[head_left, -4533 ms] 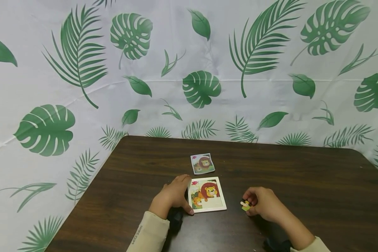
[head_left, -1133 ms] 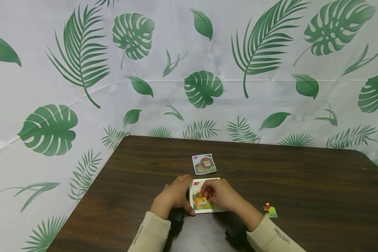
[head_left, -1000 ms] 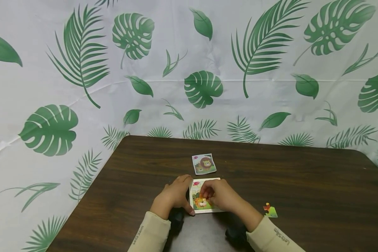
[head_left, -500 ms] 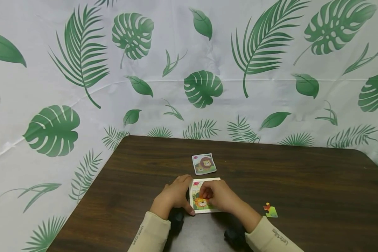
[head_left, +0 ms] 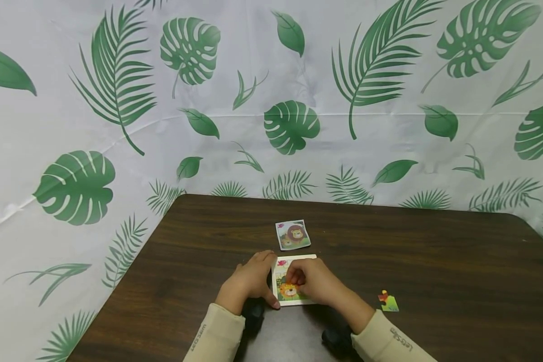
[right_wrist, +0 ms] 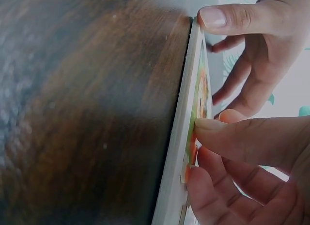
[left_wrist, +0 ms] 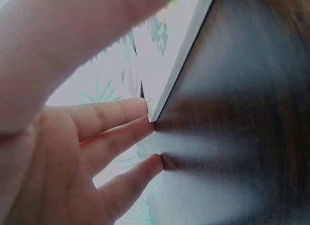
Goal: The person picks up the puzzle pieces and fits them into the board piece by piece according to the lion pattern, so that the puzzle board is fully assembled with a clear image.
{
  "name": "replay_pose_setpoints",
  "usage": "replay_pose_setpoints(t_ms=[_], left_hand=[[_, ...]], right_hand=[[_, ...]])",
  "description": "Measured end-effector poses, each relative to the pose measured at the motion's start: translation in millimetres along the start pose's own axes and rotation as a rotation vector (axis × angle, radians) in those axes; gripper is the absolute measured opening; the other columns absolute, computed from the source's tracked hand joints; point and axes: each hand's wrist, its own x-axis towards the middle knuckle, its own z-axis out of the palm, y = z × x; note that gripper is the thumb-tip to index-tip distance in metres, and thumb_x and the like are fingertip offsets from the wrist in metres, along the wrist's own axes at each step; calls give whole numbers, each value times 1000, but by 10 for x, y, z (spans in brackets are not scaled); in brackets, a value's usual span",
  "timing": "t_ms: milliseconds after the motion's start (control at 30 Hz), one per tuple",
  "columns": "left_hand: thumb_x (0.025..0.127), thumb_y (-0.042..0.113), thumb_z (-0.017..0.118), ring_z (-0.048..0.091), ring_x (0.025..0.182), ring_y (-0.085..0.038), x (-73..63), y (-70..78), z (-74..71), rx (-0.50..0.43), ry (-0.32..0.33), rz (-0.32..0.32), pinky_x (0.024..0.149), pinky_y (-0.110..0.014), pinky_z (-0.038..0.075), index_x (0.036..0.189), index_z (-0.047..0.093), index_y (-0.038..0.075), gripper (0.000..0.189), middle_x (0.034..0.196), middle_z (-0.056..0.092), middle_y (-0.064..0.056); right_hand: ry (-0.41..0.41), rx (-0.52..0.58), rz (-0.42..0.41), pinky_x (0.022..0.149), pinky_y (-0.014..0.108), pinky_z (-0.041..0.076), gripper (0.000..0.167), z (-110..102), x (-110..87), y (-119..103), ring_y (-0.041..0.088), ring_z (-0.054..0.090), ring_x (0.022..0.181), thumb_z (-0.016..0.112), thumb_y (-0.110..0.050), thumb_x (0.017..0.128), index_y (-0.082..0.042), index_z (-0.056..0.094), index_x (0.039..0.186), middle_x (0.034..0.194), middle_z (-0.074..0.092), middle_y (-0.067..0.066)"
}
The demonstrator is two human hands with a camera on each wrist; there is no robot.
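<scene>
A square jigsaw puzzle in a pale wooden tray (head_left: pixel 298 302) lies on the table, showing an orange cub. Along its left side my left hand (head_left: pixel 250 279) spans the tray, thumb at the near corner and nearly straight fingers at the far one; the left wrist view has these fingertips (left_wrist: pixel 143 107) against the corner. My right hand (head_left: pixel 319 281) is over the right part of the picture. Between its thumb and bent fingers, in the right wrist view, it pinches a puzzle piece (right_wrist: pixel 191 154) down at the tray. The hand hides much of the lion area.
One loose puzzle piece (head_left: pixel 390 303), green with red and yellow, lies right of the tray. Behind the tray is a small picture card (head_left: pixel 293 235) of a lion and cub. A leaf-patterned cloth (head_left: pixel 235 166) hangs beyond the dark wooden table (head_left: pixel 434 251).
My right hand has carried the puzzle piece from the right onto the tray. During the last second the piece shifted slightly and the cub's face lines up. My left hand has stayed put.
</scene>
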Motion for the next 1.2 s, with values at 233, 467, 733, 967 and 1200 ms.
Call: replay_pose_setpoints(t_ms=[233, 467, 733, 967, 1200], left_hand=[[52, 31, 91, 30, 130, -30, 9, 0, -3, 4, 0, 3, 89, -69, 28, 131, 45, 6, 94, 140, 37, -10], [53, 31, 91, 29, 131, -30, 5, 8, -20, 7, -11, -3, 90, -69, 26, 133, 43, 6, 96, 141, 36, -11], [51, 32, 91, 29, 130, -30, -11, 22, -19, 5, -13, -3, 88, -70, 26, 132, 44, 5, 97, 140, 36, -12], [52, 33, 91, 30, 130, -30, -9, 17, -6, 6, -11, -6, 89, -70, 26, 132, 44, 6, 96, 140, 37, -12], [52, 34, 90, 31, 129, -29, -7, 23, -6, 8, -9, -10, 89, -70, 26, 131, 45, 6, 95, 138, 38, -11]], right_hand=[[-9, 2, 11, 55, 22, 45, 28, -4, 4, 17, 11, 53, 61, 62, 20, 60, -4, 61, 75, 67, 57, 1], [-43, -23, -3, 57, 23, 45, 27, -1, 13, 1, 11, 52, 62, 59, 21, 63, -4, 60, 75, 68, 56, 0], [-11, -25, -4, 59, 24, 46, 22, -16, -37, -13, 9, 54, 65, 66, 15, 70, -6, 62, 76, 71, 59, -1], [13, 1, -4, 61, 25, 48, 23, -114, -114, 5, 13, 58, 69, 65, 15, 71, -6, 63, 80, 74, 61, 0], [67, -60, 57, 65, 29, 49, 20, -319, -302, 146, 12, 57, 73, 67, 9, 74, -7, 63, 85, 79, 61, -1]])
